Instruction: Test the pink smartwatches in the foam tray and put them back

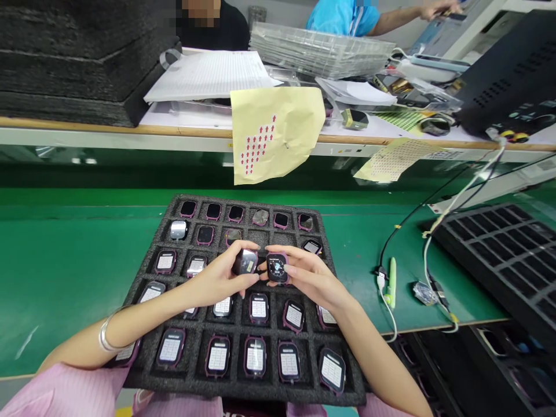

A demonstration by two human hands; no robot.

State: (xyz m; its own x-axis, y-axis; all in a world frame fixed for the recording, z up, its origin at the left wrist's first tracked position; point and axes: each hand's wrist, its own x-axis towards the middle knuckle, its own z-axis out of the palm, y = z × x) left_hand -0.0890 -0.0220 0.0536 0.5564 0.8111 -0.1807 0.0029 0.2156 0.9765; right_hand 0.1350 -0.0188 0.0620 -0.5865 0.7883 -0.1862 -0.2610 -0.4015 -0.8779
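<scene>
The black foam tray [182, 370] lies on the green bench top [65, 260], its near edge reaching almost to the person's lap. Its near rows are filled with small watch bodies [254, 356] lying label side up. Over the middle of the tray both forearms cross, hiding some pockets beneath them. There the left hand [219, 278] grips a dark watch body [245, 262] between thumb and fingers, and the right hand [310, 277] pinches a second watch body [277, 267], its lit face turned up; the two pieces sit just beside each other above the tray. The tray's far rows hold more units, screens dark. To the right of the tray lie a green pen [392, 282] and loose cables [428, 255], then another dark tray [508, 260]. Beyond the tray, a yellow paper sheet [275, 130] hangs over the edge of a raised shelf, with stacked clear trays [321, 52] and papers behind it. Two other people stand beyond that shelf.
</scene>
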